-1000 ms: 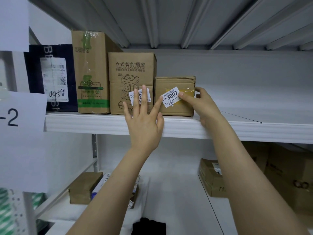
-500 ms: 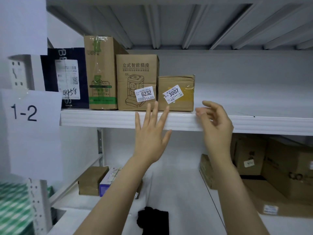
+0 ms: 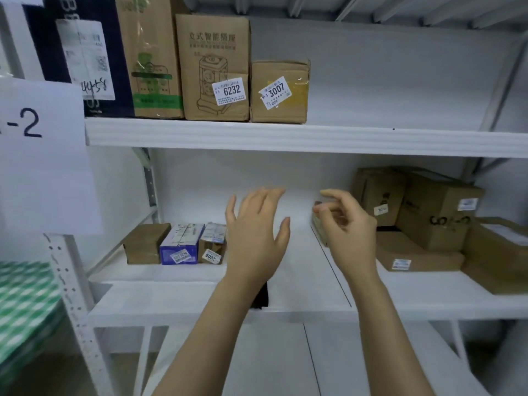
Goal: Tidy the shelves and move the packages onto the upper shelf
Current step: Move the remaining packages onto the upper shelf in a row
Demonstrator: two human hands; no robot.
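Packages (image 3: 180, 244): three small boxes side by side, left end of lower shelf (image 3: 428, 304); bigger cartons (image 3: 437, 212) at right. Left hand (image 3: 254, 238) spread, right hand (image 3: 347, 224) loosely curled; both hands empty, apart, before shelf. Likely light, stiff cardboard; grip opposite side faces.

Right hand (image 3: 347, 228) off 3007 box (image 3: 295, 110), left hand (image 3: 254, 241) lowered too — before lower shelf (image 3: 171, 298)

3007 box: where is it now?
Head view, upper shelf, left of centre: the 3007 box ends the row, right beside the 6232 box.
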